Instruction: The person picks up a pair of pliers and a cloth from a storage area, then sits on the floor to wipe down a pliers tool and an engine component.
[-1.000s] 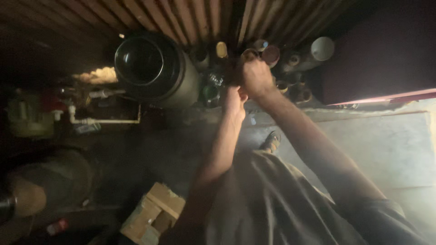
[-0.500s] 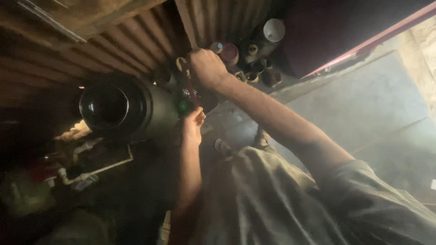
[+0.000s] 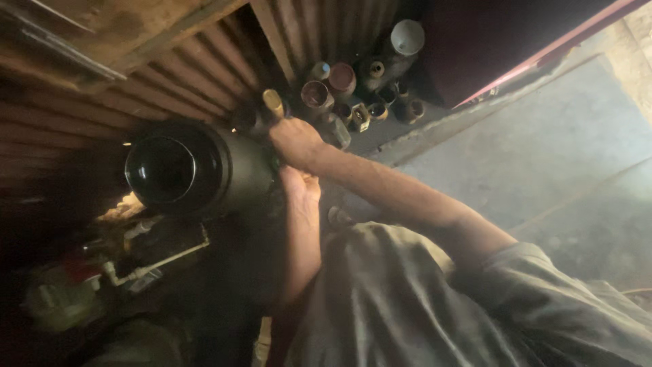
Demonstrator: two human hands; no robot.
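right hand (image 3: 293, 139) clamped on tan rod (image 3: 273, 102), shifted toward big black pipe (image 3: 197, 168) | left hand (image 3: 301, 188) below, grip unclear | pipe ends (image 3: 353, 95) beyond

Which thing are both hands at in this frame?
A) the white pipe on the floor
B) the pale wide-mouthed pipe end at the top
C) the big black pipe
C: the right hand and left hand both rest against the big black pipe.
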